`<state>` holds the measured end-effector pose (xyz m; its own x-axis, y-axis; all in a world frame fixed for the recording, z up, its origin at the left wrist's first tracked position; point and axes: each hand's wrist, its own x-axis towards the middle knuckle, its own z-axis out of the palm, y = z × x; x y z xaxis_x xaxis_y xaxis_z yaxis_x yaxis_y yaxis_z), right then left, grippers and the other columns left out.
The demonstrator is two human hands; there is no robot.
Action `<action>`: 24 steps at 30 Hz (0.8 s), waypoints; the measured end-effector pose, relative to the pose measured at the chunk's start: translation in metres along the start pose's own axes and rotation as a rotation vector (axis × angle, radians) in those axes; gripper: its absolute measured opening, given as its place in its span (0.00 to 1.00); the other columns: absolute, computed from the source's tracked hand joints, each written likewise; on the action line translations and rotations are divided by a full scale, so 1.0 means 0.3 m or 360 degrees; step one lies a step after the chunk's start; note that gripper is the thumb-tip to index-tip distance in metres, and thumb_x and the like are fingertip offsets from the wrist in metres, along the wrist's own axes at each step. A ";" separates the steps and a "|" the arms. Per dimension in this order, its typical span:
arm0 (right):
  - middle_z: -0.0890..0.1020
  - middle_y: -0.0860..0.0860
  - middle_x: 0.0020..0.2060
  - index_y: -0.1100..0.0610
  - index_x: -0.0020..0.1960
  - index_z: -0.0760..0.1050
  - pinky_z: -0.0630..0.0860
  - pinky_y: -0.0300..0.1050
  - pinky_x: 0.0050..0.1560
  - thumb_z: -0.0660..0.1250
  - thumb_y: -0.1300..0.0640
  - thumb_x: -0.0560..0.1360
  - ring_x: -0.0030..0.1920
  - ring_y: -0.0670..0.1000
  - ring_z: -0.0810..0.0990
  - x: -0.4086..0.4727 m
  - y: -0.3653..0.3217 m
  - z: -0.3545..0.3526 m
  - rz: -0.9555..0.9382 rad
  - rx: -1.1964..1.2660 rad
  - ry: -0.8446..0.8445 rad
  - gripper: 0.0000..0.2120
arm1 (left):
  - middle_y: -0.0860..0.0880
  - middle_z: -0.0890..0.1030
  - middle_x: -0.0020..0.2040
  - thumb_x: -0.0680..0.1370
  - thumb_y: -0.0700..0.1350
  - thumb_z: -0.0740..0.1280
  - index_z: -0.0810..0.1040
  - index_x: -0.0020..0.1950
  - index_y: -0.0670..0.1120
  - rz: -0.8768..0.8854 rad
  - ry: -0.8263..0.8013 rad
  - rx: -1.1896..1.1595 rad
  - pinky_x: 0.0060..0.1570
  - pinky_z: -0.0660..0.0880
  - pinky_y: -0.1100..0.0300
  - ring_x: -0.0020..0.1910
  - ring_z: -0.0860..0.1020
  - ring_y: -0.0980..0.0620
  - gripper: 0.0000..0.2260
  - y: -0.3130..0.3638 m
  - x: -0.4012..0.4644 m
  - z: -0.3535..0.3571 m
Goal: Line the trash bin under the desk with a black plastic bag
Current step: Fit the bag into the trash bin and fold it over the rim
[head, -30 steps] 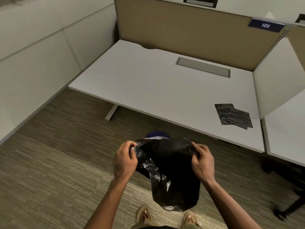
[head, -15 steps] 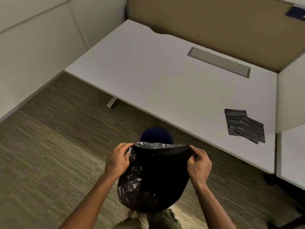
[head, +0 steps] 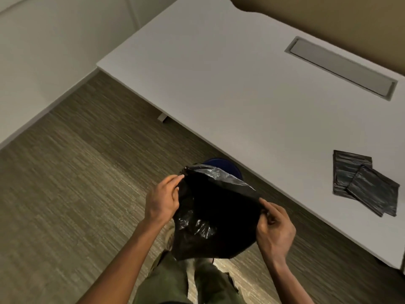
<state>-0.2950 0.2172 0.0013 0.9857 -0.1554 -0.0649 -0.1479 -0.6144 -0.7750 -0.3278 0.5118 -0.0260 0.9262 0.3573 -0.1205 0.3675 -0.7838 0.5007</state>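
I hold a black plastic bag [head: 217, 213] by its mouth, stretched wide between both hands, its body hanging in front of my legs. My left hand [head: 163, 199] pinches the left side of the rim and my right hand [head: 275, 227] pinches the right side. Just beyond the bag's far rim, a dark blue trash bin [head: 228, 164] shows only a sliver of its top, right at the edge of the white desk [head: 219, 73]. The bag hides most of the bin.
Two folded black bags [head: 365, 185] lie on the desk at the right. A grey cable tray lid [head: 340, 66] is set into the desk near the tan partition. A desk leg foot [head: 162, 117] rests on the striped carpet. Pale walls stand at the left.
My head has moved closer and lower, so the desk fills more of the view. The bag's mouth is opened wider and tilted, with my right hand lower than before.
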 end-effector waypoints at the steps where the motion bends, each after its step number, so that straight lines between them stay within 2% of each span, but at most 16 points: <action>1: 0.83 0.45 0.52 0.52 0.60 0.85 0.76 0.30 0.47 0.70 0.68 0.76 0.49 0.37 0.79 0.001 0.017 0.021 0.0021 -0.0008 -0.0026 0.17 | 0.53 0.81 0.67 0.80 0.39 0.66 0.79 0.72 0.51 -0.0008 -0.0016 -0.0009 0.56 0.81 0.53 0.60 0.83 0.49 0.20 -0.002 0.012 0.026; 5: 0.84 0.44 0.52 0.52 0.59 0.85 0.84 0.45 0.48 0.70 0.68 0.76 0.48 0.41 0.81 0.012 0.090 0.114 0.0090 -0.0065 -0.0095 0.17 | 0.51 0.82 0.66 0.80 0.37 0.66 0.80 0.70 0.49 -0.0069 -0.0078 -0.0070 0.56 0.79 0.55 0.60 0.83 0.48 0.19 -0.011 0.071 0.138; 8: 0.86 0.46 0.52 0.52 0.59 0.85 0.85 0.51 0.47 0.70 0.69 0.75 0.47 0.44 0.83 0.026 0.148 0.199 0.0136 -0.0078 -0.0130 0.18 | 0.50 0.82 0.66 0.80 0.37 0.65 0.80 0.70 0.49 -0.0150 -0.0134 -0.0106 0.56 0.79 0.54 0.61 0.82 0.47 0.19 -0.046 0.107 0.228; 12: 0.86 0.49 0.54 0.53 0.59 0.85 0.85 0.56 0.51 0.69 0.69 0.75 0.50 0.49 0.84 0.054 0.222 0.303 0.0226 -0.0141 -0.0185 0.18 | 0.51 0.81 0.67 0.81 0.37 0.64 0.78 0.71 0.50 -0.0256 -0.0256 -0.0093 0.57 0.79 0.52 0.62 0.81 0.47 0.20 -0.112 0.130 0.343; 15: 0.86 0.52 0.55 0.53 0.60 0.84 0.85 0.54 0.48 0.69 0.69 0.76 0.46 0.46 0.82 0.059 0.283 0.349 0.0279 -0.0182 -0.0204 0.17 | 0.51 0.82 0.66 0.80 0.36 0.64 0.79 0.71 0.50 -0.0292 -0.0277 -0.0113 0.57 0.80 0.52 0.61 0.82 0.48 0.20 -0.146 0.142 0.401; 18: 0.86 0.50 0.55 0.52 0.60 0.84 0.81 0.43 0.43 0.69 0.68 0.77 0.46 0.37 0.79 0.052 0.338 0.365 0.0321 -0.0234 -0.0177 0.17 | 0.51 0.82 0.65 0.80 0.35 0.64 0.78 0.72 0.50 -0.0275 -0.0309 -0.0103 0.55 0.80 0.54 0.60 0.82 0.48 0.21 -0.175 0.140 0.442; 22: 0.86 0.50 0.54 0.51 0.60 0.85 0.81 0.43 0.40 0.70 0.67 0.77 0.44 0.39 0.81 0.047 0.390 0.386 0.0370 -0.0275 -0.0122 0.16 | 0.50 0.82 0.66 0.80 0.35 0.64 0.77 0.72 0.51 -0.0284 -0.0336 -0.0104 0.58 0.81 0.50 0.61 0.82 0.48 0.22 -0.226 0.140 0.477; 24: 0.87 0.49 0.54 0.50 0.60 0.84 0.83 0.47 0.39 0.70 0.65 0.77 0.42 0.44 0.82 0.074 0.417 0.411 0.0368 -0.0329 -0.0113 0.16 | 0.50 0.82 0.66 0.80 0.36 0.64 0.77 0.72 0.51 -0.0263 -0.0353 -0.0080 0.56 0.81 0.51 0.59 0.82 0.48 0.22 -0.241 0.158 0.498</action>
<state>-0.2817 0.2321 -0.1746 0.9260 -0.2596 -0.2741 -0.3751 -0.7144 -0.5907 -0.2978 0.5095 -0.1961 0.8520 0.3539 -0.3858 0.5155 -0.6960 0.4998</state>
